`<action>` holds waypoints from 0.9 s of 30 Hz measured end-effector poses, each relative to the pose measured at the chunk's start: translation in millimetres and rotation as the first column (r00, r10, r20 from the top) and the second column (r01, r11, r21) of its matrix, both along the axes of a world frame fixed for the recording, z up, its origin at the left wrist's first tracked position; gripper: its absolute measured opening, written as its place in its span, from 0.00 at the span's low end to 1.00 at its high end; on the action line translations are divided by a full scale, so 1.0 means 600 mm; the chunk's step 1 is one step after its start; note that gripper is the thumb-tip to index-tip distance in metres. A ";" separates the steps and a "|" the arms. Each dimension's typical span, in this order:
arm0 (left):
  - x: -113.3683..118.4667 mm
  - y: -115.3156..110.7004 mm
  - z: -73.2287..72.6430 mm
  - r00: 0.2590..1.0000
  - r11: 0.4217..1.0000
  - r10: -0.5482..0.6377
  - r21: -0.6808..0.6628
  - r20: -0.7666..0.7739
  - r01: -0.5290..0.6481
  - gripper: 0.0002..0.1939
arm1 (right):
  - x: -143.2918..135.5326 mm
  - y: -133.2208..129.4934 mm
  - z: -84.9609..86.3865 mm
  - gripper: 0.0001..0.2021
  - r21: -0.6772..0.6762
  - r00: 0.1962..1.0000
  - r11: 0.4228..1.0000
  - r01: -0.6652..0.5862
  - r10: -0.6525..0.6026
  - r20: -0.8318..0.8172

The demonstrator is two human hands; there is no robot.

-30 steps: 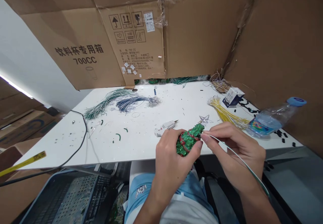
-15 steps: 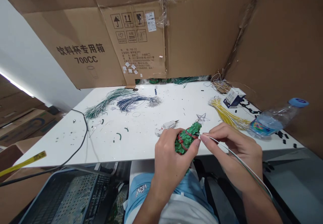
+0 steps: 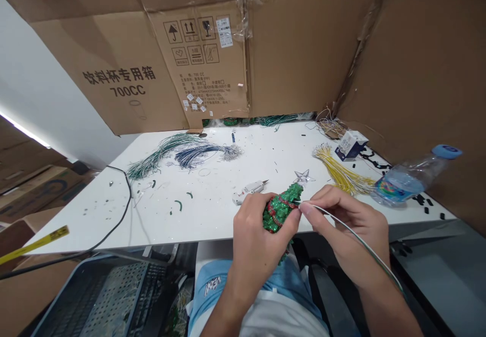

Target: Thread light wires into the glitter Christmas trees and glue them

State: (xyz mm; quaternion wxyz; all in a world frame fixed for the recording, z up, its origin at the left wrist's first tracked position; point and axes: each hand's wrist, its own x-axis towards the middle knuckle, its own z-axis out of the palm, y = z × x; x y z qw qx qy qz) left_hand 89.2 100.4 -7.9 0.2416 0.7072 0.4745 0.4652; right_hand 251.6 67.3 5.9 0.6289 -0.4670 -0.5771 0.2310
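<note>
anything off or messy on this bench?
Yes. The water bottle lies on its side at the table's right edge. Short green and black wire offcuts are scattered over the white top. The cardboard wall's tape is peeling.

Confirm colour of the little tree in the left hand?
Glittery green tree with a red strand around it, clear star on top; held in the left hand. Head view.

Left hand curled shut, back toward camera, thumb tip meeting the right hand, whose thumb and forefinger pinch together at the left thumb, other fingers bent, both forearms angling in from below.
</note>
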 end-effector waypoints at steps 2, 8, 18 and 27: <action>0.001 0.000 -0.001 1.000 1.000 -0.004 -0.003 -0.002 0.004 0.10 | -0.003 0.001 -0.003 0.09 0.029 0.997 0.996 0.082 -0.082 0.008; 0.001 0.003 -0.004 1.000 1.000 0.002 0.020 -0.013 -0.002 0.10 | -0.002 0.000 -0.004 0.10 0.056 0.995 0.996 0.075 -0.079 0.068; 0.003 0.003 -0.005 0.999 0.997 0.011 0.077 -0.032 -0.009 0.11 | -0.003 0.005 -0.006 0.09 0.046 0.994 0.994 0.100 -0.101 0.030; 0.005 0.005 -0.006 0.999 0.997 0.007 0.074 -0.043 -0.004 0.11 | -0.004 0.003 -0.008 0.08 0.090 0.994 0.992 0.087 -0.092 0.052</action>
